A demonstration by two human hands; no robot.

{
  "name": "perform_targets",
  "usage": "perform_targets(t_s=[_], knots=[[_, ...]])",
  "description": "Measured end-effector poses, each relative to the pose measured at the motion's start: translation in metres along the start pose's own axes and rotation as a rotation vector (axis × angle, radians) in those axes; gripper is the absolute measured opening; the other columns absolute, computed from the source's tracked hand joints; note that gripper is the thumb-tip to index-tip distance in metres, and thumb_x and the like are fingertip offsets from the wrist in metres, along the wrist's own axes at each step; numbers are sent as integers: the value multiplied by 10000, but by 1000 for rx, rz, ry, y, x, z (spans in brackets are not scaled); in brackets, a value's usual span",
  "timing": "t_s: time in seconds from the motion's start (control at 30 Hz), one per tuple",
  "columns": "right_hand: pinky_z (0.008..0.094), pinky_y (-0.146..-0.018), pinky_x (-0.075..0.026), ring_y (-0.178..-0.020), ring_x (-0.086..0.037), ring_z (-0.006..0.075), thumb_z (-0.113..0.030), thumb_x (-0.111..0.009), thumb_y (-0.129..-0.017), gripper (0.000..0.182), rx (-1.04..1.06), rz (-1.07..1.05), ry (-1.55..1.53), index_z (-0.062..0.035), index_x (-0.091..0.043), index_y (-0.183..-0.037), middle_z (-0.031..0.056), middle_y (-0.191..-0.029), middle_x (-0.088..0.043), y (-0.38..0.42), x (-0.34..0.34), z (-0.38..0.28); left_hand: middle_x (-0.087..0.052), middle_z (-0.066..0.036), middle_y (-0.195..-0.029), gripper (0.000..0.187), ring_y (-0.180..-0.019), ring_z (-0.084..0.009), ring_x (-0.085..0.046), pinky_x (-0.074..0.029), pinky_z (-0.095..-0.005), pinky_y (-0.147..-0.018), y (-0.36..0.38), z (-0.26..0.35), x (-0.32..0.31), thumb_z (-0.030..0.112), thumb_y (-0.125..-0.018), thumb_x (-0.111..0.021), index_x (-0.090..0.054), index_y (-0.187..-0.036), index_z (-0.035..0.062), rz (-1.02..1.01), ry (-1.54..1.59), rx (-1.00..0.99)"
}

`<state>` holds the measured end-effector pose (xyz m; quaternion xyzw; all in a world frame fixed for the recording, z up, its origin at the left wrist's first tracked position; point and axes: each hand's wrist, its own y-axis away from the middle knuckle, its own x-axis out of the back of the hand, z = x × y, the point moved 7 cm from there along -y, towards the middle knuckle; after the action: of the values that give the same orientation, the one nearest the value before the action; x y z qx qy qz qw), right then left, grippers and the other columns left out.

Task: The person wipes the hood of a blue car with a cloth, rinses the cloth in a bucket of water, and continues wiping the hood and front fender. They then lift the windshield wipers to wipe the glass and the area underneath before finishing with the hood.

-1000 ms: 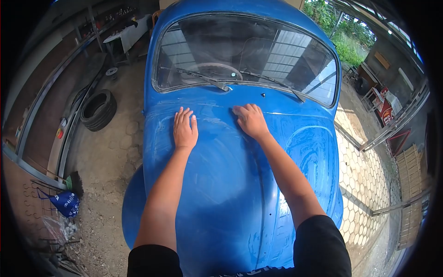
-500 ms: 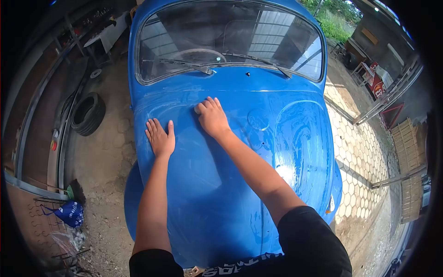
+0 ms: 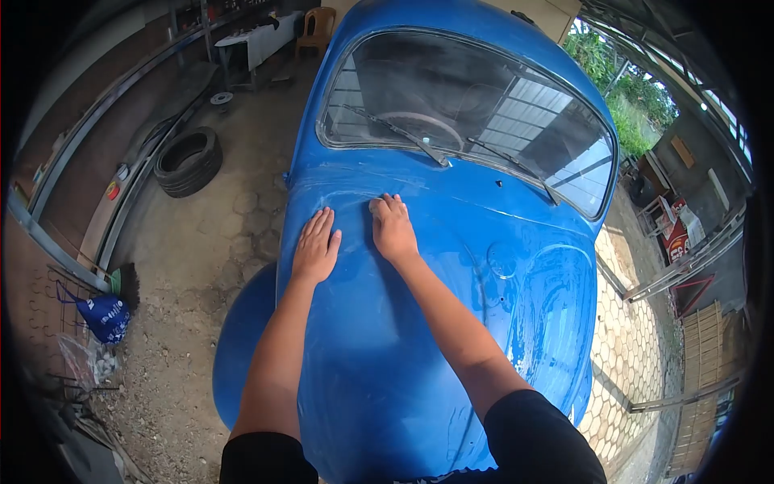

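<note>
My left hand [image 3: 315, 252] lies flat on the blue car hood [image 3: 355, 355], fingers stretched out and thumb apart. To its right, my right hand [image 3: 394, 231] is curled over a small greyish pad [image 3: 376, 207], pressing it against the hood below the windshield. Most of the pad is hidden under the fingers. Pale, hazy streaks mark the paint around both hands and up toward the windshield [image 3: 476, 117]. On the hood's right side the surface looks wet and shiny, with swirl marks.
Wipers [image 3: 411, 141] rest on the glass. Left of the car lie a loose tire [image 3: 188, 163] and a blue bag [image 3: 105, 316]. Behind stand a covered table [image 3: 262, 44] and an orange chair [image 3: 316, 28]. Metal rails and hexagonal paving [image 3: 625, 347] run along the right.
The camera has turned, so the car sits farther right and tilted in view. My right hand with the pad has shifted left over the hood, nearer my left hand, which stays flat.
</note>
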<state>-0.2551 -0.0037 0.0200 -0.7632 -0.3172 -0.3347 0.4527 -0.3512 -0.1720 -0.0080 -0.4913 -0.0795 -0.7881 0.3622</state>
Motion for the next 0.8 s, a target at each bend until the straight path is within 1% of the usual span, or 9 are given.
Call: perform_targets(t_s=[0.13, 0.3, 0.4, 0.43, 0.53, 0.6, 0.67, 0.7, 0.8], knots=[[530, -1274, -350, -1474, -467, 495, -85, -605, -979, 317, 301, -144, 111, -50, -657, -1290, 236, -1484, -607, -52, -26, -15, -230, -142, -1782, 703, -1667, -246, -136, -58, -422, -1375, 1, -13, -4, 448, -1158, -316, -241, -1692, -3, 81, -107, 31], [551, -1163, -434, -1357, -557, 469, -48, -615, -948, 256, -134, 271, 207, -35, -675, -1196, 215, -1391, -656, -122, -7, 77, -114, -158, -1805, 807, -1679, -250, -23, 4, -427, -1375, -1, -15, -10, 551, -1141, -304, -160, -1706, -9, -46, -204, 103], [516, -1220, -411, -1397, -537, 449, -54, -683, -911, 224, 216, 181, 125, -41, -737, -1128, 189, -1432, -648, -104, -25, 20, -99, -148, -1809, 814, -1679, -247, -14, 2, -423, -1375, -1, -15, -11, 558, -1140, -305, -146, -1710, 0, -64, -218, 109], [476, -1230, -419, -1416, -534, 412, -65, -666, -922, 294, 407, -6, 154, -66, -762, -1200, 157, -1451, -651, -98, -25, 10, -94, -144, -1810, 815, -1679, -245, -11, 2, -422, -1375, -3, -16, -12, 560, -1139, -307, -141, -1711, 3, -71, -220, 112], [451, -1208, -446, -1410, -545, 380, -65, -631, -943, 380, 304, 79, 222, -100, -754, -1301, 137, -1453, -656, -110, 4, 55, -152, -181, -1795, 831, -1678, -271, -62, -11, -438, -1373, -2, -14, -10, 557, -1123, -374, -212, -1691, -28, -8, -152, 72], [440, -1185, -453, -1385, -547, 385, -90, -597, -977, 450, 22, 87, 108, -86, -688, -1418, 156, -1493, -621, -118, 18, 104, -160, -183, -1794, 826, -1678, -271, -70, -20, -440, -1372, -1, -13, -12, 552, -1124, -377, -220, -1689, -30, -6, -150, 71], [463, -1198, -429, -1388, -529, 414, -153, -590, -1002, 502, 174, 112, 380, -46, -604, -1492, 200, -1523, -582, -109, 6, 99, -167, -185, -1792, 821, -1677, -270, -77, -30, -442, -1371, -2, -15, -10, 546, -1125, -380, -227, -1687, -32, -2, -157, 67], [501, -1192, -415, -1402, -506, 439, -281, -609, -1013, 588, 123, 73, 348, -21, -536, -1535, 239, -1545, -541, -100, 11, 92, -167, -184, -1792, 820, -1677, -271, -78, -30, -442, -1371, -4, -15, -8, 546, -1125, -378, -227, -1687, -32, 0, -160, 64], [515, -1112, -465, -1391, -514, 439, -375, -658, -986, 641, -12, 64, 458, -30, -549, -1515, 237, -1506, -553, -72, 43, 77, -169, -183, -1792, 818, -1677, -273, -79, -32, -441, -1371, -1, -14, -8, 546, -1126, -375, -228, -1687, -31, -10, -151, 69]])
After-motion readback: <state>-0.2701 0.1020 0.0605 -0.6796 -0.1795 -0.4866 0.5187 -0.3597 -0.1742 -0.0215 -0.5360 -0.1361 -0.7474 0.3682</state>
